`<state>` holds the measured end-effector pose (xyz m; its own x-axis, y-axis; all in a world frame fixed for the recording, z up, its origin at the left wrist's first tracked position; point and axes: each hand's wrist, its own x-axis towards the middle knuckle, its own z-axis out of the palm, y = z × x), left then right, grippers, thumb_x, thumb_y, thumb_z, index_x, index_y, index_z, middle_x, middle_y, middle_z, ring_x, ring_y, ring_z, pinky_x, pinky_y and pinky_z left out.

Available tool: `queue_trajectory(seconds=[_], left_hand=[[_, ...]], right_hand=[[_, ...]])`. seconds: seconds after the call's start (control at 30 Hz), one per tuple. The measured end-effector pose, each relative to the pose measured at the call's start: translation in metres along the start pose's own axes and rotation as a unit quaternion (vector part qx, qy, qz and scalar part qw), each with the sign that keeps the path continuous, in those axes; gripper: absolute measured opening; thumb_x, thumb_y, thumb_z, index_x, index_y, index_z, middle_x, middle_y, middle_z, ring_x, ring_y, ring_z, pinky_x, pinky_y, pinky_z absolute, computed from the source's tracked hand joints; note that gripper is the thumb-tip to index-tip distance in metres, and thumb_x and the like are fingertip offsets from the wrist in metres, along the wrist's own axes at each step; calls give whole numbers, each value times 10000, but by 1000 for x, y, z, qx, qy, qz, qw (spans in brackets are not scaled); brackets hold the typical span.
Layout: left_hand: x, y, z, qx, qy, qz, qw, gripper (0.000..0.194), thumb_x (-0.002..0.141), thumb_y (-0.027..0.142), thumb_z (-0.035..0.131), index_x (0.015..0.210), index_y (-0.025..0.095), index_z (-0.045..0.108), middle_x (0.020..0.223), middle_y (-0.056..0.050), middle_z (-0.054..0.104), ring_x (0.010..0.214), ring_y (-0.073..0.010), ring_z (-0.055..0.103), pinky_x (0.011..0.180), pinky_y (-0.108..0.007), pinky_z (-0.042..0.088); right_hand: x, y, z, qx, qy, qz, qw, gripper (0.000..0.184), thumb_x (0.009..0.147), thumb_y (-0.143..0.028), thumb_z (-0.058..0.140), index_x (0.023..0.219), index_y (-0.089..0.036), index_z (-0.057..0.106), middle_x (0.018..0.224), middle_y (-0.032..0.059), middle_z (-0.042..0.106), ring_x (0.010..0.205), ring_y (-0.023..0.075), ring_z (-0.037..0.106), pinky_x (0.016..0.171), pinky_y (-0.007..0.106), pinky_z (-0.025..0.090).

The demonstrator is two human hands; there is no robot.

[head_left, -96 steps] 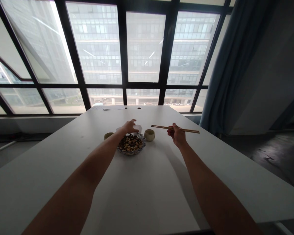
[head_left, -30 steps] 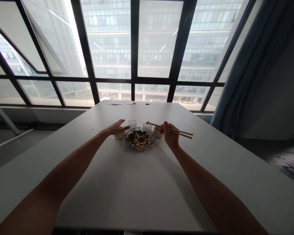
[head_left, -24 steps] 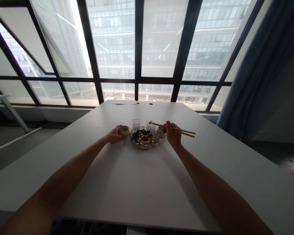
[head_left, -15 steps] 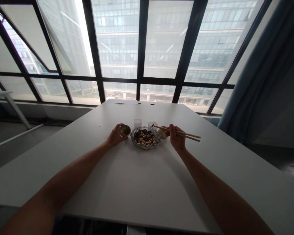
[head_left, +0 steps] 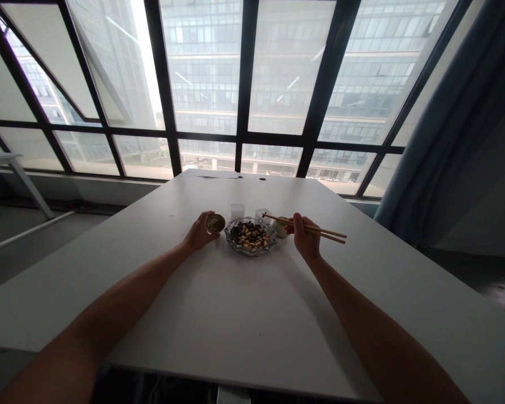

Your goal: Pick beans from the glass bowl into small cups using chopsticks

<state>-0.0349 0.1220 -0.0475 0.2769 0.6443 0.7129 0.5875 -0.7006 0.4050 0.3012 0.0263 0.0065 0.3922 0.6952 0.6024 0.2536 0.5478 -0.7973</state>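
Observation:
My left hand (head_left: 200, 232) is closed around a small round cup (head_left: 215, 224), tilted so its mouth faces me; something pale lies inside. Just right of it stands a clear scalloped glass bowl (head_left: 231, 245), filled with dark seeds and tan nuts (head_left: 252, 238). Wooden chopsticks (head_left: 324, 232) are gripped in my right hand (head_left: 306, 235), to the right of the bowl. Their tips hover over the bowl's far side, with a tiny dark piece at the ends. Partly hidden behind my right fingers is a pale round cup (head_left: 280, 227).
Two small clear plastic containers, a left one (head_left: 237, 211) and a right one (head_left: 262, 214), stand behind the bowl. All rest on a long white table (head_left: 219, 314). Paper (head_left: 214, 174) lies at its far end, near the windows. A blue curtain (head_left: 429, 134) hangs at right.
Hands, cup and chopsticks keep nearly the same places. The whole view has shifted very slightly. The chopsticks stay raised above the bowl.

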Motion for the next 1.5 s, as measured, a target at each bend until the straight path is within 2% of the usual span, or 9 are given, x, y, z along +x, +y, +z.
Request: queue_trajectory(seconds=[0.5, 0.77, 0.87, 1.03, 1.17, 1.23, 1.33, 1.43, 1.5], left_hand=[[-1, -6, 3, 4, 7, 19, 1000, 689, 672, 287, 776, 1271, 197, 447, 1271, -135, 586, 1169, -303, 610, 994, -461, 525], [0, 2, 0, 3, 7, 1, 1000, 674, 660, 291, 768, 1253, 196, 462, 1268, -143, 597, 1173, -302, 608, 1007, -466, 511], [0, 6, -1, -3, 2, -39, 999, 708, 635, 331, 796, 1249, 192, 473, 1255, -144, 625, 1150, -305, 628, 992, -461, 519], [7, 4, -3, -17, -29, -198, 980, 753, 608, 500, 825, 1215, 178, 519, 1106, -130, 715, 1021, -309, 695, 887, -434, 565], [24, -4, -9, -38, -85, -275, 957, 825, 538, 606, 845, 1160, 140, 570, 1117, -184, 720, 1007, -351, 702, 835, -426, 577], [37, -7, -11, -46, -115, -297, 947, 860, 547, 673, 817, 1162, 122, 576, 1182, -223, 694, 1053, -375, 689, 829, -425, 577], [61, -10, -8, -38, -115, -264, 957, 847, 625, 712, 749, 1206, 122, 570, 1326, -247, 619, 1174, -388, 637, 886, -435, 558], [90, -10, 6, -6, -120, -166, 979, 768, 644, 634, 763, 1220, 158, 587, 1340, -202, 627, 1206, -372, 622, 956, -438, 527], [107, -9, 20, 18, -151, -109, 982, 741, 632, 568, 786, 1231, 178, 594, 1311, -177, 652, 1202, -365, 626, 974, -434, 516]], right_hand=[[1, -1, -1, -5, 2, -1, 1000, 575, 826, -727, 586, 737, -163, 656, 561, 47, 668, 452, 164, 604, 465, 290, 496], [1, 1, -2, -6, -3, 5, 1000, 565, 837, -713, 588, 745, -159, 655, 560, 45, 667, 460, 161, 607, 477, 286, 499], [0, 1, -2, -3, -4, 10, 1000, 564, 833, -710, 598, 757, -155, 663, 567, 45, 672, 465, 162, 612, 479, 287, 501], [3, -3, 0, 9, 6, 16, 1000, 595, 794, -751, 603, 720, -163, 652, 540, 39, 663, 444, 156, 601, 451, 276, 486], [14, -2, 0, 21, -4, 28, 999, 608, 765, -765, 624, 724, -160, 665, 530, 41, 665, 430, 149, 592, 436, 268, 479], [19, 1, -1, 24, -30, 40, 998, 614, 742, -773, 641, 717, -160, 675, 525, 43, 665, 428, 152, 594, 430, 270, 484], [23, 5, -3, 28, -83, 60, 994, 603, 721, -767, 670, 686, -165, 683, 522, 43, 663, 429, 156, 599, 424, 273, 492], [22, 9, -3, 37, -119, 85, 989, 591, 725, -751, 682, 684, -162, 695, 509, 40, 655, 419, 154, 589, 424, 277, 500], [20, 13, -3, 39, -145, 104, 983, 582, 733, -735, 689, 693, -155, 705, 503, 42, 651, 412, 152, 580, 415, 274, 492]])
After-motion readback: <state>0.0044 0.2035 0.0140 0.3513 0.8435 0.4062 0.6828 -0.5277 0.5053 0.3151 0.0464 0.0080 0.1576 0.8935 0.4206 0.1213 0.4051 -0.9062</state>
